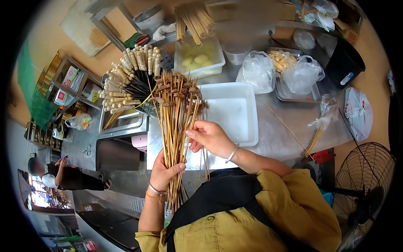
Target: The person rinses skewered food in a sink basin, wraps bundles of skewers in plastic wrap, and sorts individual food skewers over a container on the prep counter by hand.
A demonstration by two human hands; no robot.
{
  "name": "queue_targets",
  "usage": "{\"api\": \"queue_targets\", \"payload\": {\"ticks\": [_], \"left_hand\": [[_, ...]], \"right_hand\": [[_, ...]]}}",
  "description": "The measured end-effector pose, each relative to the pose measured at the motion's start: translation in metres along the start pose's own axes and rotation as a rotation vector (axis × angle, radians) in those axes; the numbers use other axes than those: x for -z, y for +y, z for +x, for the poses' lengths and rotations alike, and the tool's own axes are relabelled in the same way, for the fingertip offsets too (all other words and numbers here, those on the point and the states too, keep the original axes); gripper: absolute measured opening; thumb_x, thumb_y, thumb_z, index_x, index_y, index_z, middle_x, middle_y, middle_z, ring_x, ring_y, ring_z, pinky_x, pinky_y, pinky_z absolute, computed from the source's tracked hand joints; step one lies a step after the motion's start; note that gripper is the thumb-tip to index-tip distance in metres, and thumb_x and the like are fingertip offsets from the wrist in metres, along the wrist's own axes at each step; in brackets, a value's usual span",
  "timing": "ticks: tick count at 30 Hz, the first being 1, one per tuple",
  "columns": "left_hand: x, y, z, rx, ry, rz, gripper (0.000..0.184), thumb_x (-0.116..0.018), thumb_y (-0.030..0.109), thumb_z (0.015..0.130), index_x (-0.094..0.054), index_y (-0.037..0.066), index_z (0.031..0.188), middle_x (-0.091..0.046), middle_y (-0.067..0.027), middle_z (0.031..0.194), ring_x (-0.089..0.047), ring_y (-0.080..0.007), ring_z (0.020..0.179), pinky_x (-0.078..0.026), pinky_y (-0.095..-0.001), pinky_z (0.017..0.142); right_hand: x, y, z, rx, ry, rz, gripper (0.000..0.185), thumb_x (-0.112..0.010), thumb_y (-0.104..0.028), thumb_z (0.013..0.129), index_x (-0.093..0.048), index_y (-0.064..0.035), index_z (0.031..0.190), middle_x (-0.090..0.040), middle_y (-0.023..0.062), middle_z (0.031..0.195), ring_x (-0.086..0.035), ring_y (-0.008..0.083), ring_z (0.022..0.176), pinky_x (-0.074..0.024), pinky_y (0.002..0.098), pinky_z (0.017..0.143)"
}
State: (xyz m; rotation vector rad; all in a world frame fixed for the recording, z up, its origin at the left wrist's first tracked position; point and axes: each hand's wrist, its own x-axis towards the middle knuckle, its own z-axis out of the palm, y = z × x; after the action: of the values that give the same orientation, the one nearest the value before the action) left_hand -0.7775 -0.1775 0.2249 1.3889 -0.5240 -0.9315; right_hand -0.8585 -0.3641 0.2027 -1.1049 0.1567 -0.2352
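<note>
Stainless steel covers the work table (275, 140) spread before both hands in a crowded kitchen, where a black wire-cage fan (361, 161) stands well to the right hand's right and another person in dark clothing (65, 180) appears far to the left hand's left. Just beyond the right hand (209, 136) sits a white rectangular plastic tub (231, 119); farther out, a translucent plastic bin (201, 72) holds yellowish rounded pieces (197, 61), and a shallow metal tray (296, 97) carries pale yellow food (282, 59) beside a clear plastic bag (304, 75). Ahead and left of the left hand (166, 171), black skewers with pale turned-wood handles (121, 90) fan outward. One loose thin wooden stick (289, 132) lies to the right hand's right. The left hand wraps firmly around a thick bundle of brown wooden skewers (174, 126), while the right hand, slightly farther forward, pinches a stick at the bundle's right edge. Brown, meat-like pieces (178, 86) cluster at the far ends, beyond both hands and close beside the handled skewers.
</note>
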Motion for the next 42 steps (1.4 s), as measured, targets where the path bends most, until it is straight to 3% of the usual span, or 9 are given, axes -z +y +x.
{"api": "queue_targets", "payload": {"ticks": [15,20,27,30,33,35,37,41,42], "left_hand": [[-0.028,0.006,0.008,-0.020,-0.048,0.056,0.046,-0.071,0.009,0.074,-0.047,0.001,0.112,-0.059,-0.0067,0.077,-0.057,-0.0128,0.062,-0.047,-0.0226,0.055],[-0.029,0.006,0.007,0.051,-0.041,-0.059,0.046,-0.069,0.007,0.075,-0.045,0.000,0.114,-0.060,-0.0085,0.081,-0.058,-0.0139,0.066,-0.049,-0.0242,0.058],[-0.021,0.000,0.007,0.057,-0.102,-0.019,0.048,-0.068,0.001,0.074,-0.044,0.000,0.116,-0.060,-0.0090,0.085,-0.058,-0.0141,0.067,-0.048,-0.0246,0.058],[-0.029,0.005,0.008,0.029,0.029,0.019,0.050,-0.065,-0.004,0.072,-0.044,0.000,0.117,-0.057,-0.0067,0.081,-0.056,-0.0131,0.066,-0.047,-0.0237,0.058],[-0.022,0.011,0.008,-0.010,0.081,0.047,0.041,-0.064,-0.005,0.074,-0.045,0.000,0.110,-0.057,-0.0066,0.079,-0.056,-0.0132,0.063,-0.047,-0.0233,0.055],[-0.011,0.014,0.005,-0.055,0.121,0.062,0.037,-0.064,-0.003,0.075,-0.045,0.001,0.107,-0.057,-0.0065,0.078,-0.055,-0.0131,0.062,-0.047,-0.0230,0.054],[-0.007,0.020,-0.002,-0.082,0.154,0.098,0.038,-0.066,0.002,0.075,-0.045,0.001,0.107,-0.056,-0.0079,0.080,-0.054,-0.0119,0.062,-0.046,-0.0211,0.053],[-0.005,0.028,-0.013,-0.089,0.203,0.149,0.042,-0.070,0.006,0.075,-0.046,0.002,0.110,-0.057,-0.0062,0.078,-0.056,-0.0110,0.062,-0.047,-0.0208,0.053],[-0.008,0.028,-0.013,-0.096,0.206,0.125,0.043,-0.070,0.004,0.074,-0.046,0.001,0.110,-0.058,-0.0072,0.078,-0.056,-0.0127,0.061,-0.047,-0.0227,0.053]], "right_hand": [[0.024,-0.008,-0.018,-0.006,0.024,0.028,0.022,-0.059,-0.023,0.088,-0.055,-0.0023,0.083,-0.058,0.0036,0.066,-0.059,0.0097,0.055,-0.0487,0.0213,0.048],[0.021,-0.011,-0.022,0.019,-0.055,0.297,0.018,-0.055,-0.018,0.090,-0.054,-0.0005,0.091,-0.060,0.0071,0.075,-0.061,0.0129,0.063,-0.0528,0.0244,0.056],[0.029,-0.013,-0.024,-0.104,-0.124,0.152,0.022,-0.048,-0.020,0.093,-0.053,0.0015,0.096,-0.060,0.0131,0.084,-0.063,0.0176,0.066,-0.0547,0.0272,0.061],[0.038,-0.020,-0.029,-0.142,-0.121,0.065,0.024,-0.047,-0.023,0.094,-0.052,0.0007,0.095,-0.062,0.0159,0.085,-0.064,0.0204,0.068,-0.0546,0.0284,0.058],[0.073,-0.044,-0.041,0.143,0.114,0.271,0.020,-0.048,-0.023,0.093,-0.053,-0.0037,0.091,-0.062,0.0147,0.082,-0.064,0.0197,0.067,-0.0526,0.0265,0.052],[0.124,-0.068,-0.051,0.514,0.417,0.172,0.014,-0.048,-0.022,0.093,-0.052,-0.0086,0.091,-0.062,0.0092,0.074,-0.059,0.0132,0.059,-0.0450,0.0216,0.044],[0.169,-0.106,-0.073,0.604,0.810,0.039,0.012,-0.049,-0.019,0.092,-0.055,-0.0085,0.090,-0.054,0.0001,0.064,-0.048,0.0064,0.050,-0.0380,0.0187,0.045],[0.238,-0.129,-0.112,0.142,0.724,-0.839,0.017,-0.054,-0.022,0.089,-0.059,-0.0100,0.078,-0.047,-0.0063,0.059,-0.041,0.0026,0.051,-0.0323,0.0173,0.047],[0.253,-0.115,-0.112,0.023,0.573,-1.031,0.015,-0.055,-0.021,0.086,-0.061,-0.0084,0.079,-0.054,0.0004,0.064,-0.048,0.0097,0.056,-0.0381,0.0246,0.051]]}}
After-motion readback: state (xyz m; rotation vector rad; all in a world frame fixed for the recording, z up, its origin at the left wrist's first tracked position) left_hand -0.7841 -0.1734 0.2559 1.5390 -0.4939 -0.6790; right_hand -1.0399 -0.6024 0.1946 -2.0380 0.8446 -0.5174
